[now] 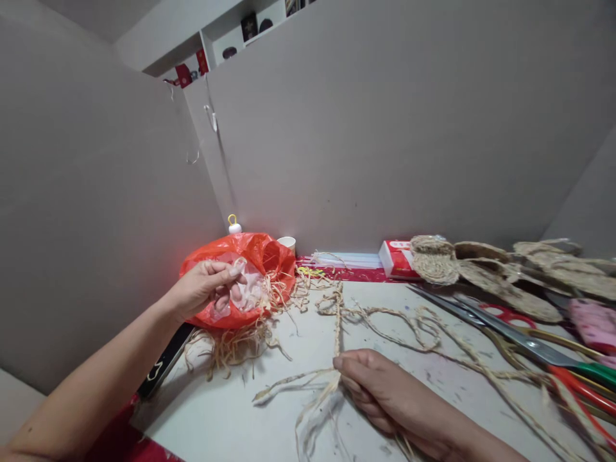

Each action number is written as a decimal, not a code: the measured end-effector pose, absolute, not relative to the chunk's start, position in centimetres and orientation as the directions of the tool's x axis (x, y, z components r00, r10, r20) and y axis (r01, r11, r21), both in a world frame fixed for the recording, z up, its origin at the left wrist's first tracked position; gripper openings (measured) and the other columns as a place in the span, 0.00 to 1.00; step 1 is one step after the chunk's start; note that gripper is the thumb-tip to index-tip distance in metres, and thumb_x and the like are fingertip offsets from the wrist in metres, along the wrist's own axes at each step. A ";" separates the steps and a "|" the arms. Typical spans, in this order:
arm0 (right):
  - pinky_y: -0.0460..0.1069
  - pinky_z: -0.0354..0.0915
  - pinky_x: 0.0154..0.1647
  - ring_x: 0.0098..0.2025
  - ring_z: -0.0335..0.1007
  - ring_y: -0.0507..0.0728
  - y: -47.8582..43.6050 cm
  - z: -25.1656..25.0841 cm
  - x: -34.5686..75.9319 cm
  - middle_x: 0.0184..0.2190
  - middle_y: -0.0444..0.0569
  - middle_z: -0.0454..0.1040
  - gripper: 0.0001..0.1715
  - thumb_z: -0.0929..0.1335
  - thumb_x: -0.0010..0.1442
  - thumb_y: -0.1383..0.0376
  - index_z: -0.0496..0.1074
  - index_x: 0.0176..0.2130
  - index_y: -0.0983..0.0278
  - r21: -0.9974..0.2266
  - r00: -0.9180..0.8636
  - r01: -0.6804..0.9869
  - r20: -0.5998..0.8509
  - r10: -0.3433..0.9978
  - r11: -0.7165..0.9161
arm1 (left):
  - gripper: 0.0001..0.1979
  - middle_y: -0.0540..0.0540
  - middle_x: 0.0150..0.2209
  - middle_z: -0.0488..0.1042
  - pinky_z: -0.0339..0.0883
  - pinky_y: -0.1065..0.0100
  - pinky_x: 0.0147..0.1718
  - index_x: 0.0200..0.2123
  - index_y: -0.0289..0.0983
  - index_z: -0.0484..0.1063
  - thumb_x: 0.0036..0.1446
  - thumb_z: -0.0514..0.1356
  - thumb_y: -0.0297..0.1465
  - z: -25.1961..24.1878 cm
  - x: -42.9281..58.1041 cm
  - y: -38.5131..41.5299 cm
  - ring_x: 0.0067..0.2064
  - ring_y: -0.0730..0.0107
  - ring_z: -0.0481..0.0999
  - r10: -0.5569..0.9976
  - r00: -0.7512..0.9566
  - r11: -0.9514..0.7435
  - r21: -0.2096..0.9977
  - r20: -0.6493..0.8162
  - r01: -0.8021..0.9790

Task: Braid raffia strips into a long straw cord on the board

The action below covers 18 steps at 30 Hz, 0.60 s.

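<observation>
Lower centre of frame: right hand point(380, 391), grip narrowed to a pinch on the near end of a pale tan plaited raffia cord point(338, 317), at the junction of plait and loose unbraided tails. Cord laid on the white, paint-flecked bench point(216, 417), running up to mid-frame, then looping off to the right. Left of centre: left hand point(205, 287), grip closed on the mouth of a crumpled red plastic bag point(262, 253), with loose straw-coloured raffia strands point(240, 340) spilling from it onto the bench. Right edge: long steel scissors with green and red handles point(529, 346) and flat woven raffia discs point(436, 260), well apart from both hands. Cord judged very light, limp along its length, dry and rough rather than slippery, prone to fraying and unravelling at the open end. Best held by a firm pinch at the last crossing of the plait, not by the tails; single strands likely to split under a sharp pull.
</observation>
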State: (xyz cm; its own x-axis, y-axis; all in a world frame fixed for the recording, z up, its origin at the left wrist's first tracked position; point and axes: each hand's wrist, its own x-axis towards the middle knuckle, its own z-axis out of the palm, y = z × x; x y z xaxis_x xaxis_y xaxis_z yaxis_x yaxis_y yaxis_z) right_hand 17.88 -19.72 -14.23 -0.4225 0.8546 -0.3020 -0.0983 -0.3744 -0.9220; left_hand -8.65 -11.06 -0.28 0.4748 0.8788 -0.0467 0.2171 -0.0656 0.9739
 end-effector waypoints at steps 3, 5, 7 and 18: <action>0.42 0.33 0.11 0.11 0.33 0.43 -19.8 -14.3 17.9 0.10 0.33 0.48 0.24 0.63 0.56 0.53 0.54 0.18 0.62 -0.926 -0.416 -0.094 -0.298 0.859 -0.367 | 0.16 0.56 0.12 0.57 0.44 0.80 0.13 0.25 0.31 0.73 0.52 0.62 0.41 -1.1 -8.3 -11.0 0.14 0.87 0.52 0.888 0.460 -0.083 0.977 -0.017 0.196; 0.42 0.33 0.11 0.11 0.33 0.43 -19.8 -14.4 18.0 0.10 0.33 0.48 0.24 0.63 0.56 0.53 0.53 0.18 0.62 -0.926 -0.421 -0.096 -0.295 0.858 -0.365 | 0.15 0.57 0.12 0.54 0.46 0.80 0.14 0.26 0.31 0.74 0.51 0.63 0.40 -1.4 -8.0 -11.2 0.15 0.87 0.51 0.893 0.449 -0.129 0.968 0.019 0.215; 0.42 0.34 0.11 0.12 0.33 0.43 -19.7 -14.4 18.0 0.10 0.33 0.47 0.24 0.63 0.56 0.52 0.53 0.18 0.62 -0.926 -0.427 -0.099 -0.290 0.856 -0.363 | 0.14 0.55 0.14 0.60 0.50 0.79 0.15 0.27 0.31 0.75 0.50 0.64 0.39 -1.4 -7.6 -11.6 0.16 0.86 0.55 0.899 0.438 -0.142 0.960 0.022 0.242; 0.42 0.34 0.10 0.11 0.33 0.43 -19.7 -14.5 18.0 0.10 0.33 0.48 0.23 0.63 0.56 0.54 0.54 0.18 0.62 -0.923 -0.416 -0.094 -0.305 0.857 -0.374 | 0.18 0.52 0.18 0.72 0.54 0.80 0.12 0.45 0.35 0.72 0.52 0.63 0.36 -3.6 -6.4 -12.1 0.14 0.82 0.64 0.880 0.453 0.034 0.971 -0.141 0.236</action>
